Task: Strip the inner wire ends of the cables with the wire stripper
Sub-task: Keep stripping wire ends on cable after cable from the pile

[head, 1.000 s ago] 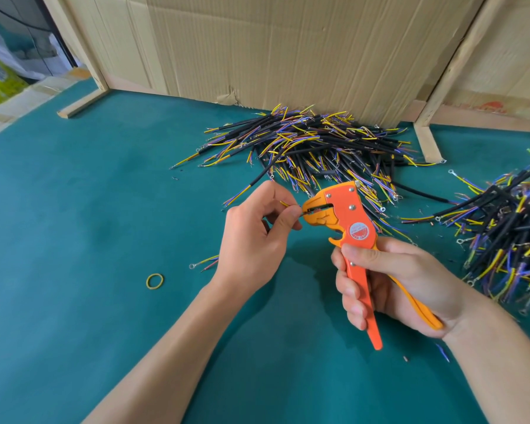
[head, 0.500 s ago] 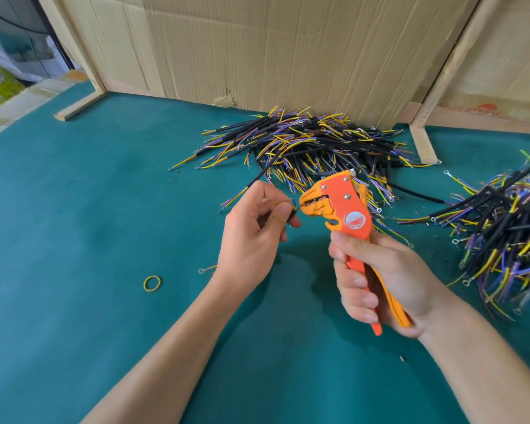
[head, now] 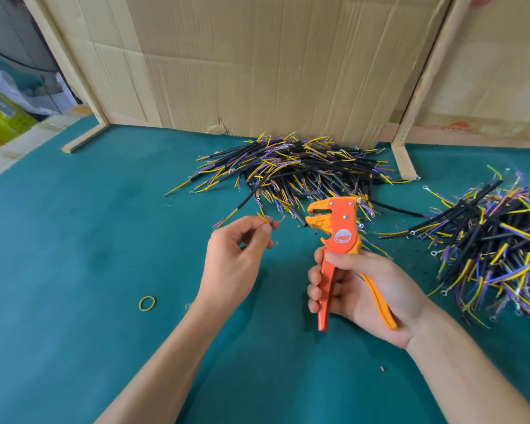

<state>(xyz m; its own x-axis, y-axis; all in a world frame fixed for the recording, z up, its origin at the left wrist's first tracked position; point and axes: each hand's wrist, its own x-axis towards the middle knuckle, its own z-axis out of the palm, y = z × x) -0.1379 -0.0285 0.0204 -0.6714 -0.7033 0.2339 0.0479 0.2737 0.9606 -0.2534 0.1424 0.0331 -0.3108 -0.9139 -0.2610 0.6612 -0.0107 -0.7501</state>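
A counter (head: pixel 74 240) covered in teal felt-like cloth fills the lower part of the view. Along its far edge stands a creased cardboard sheet (head: pixel 257 71), torn a little at its bottom edge, framed by pale wooden strips (head: pixel 71 65) that lean up on both sides. A second cardboard panel (head: pixel 496 71) with a faint red print stands to the right. At far left, beyond the counter, a blurred yellow-green package (head: pixel 0 120) lies in shadow. Soft, even daylight falls on everything.
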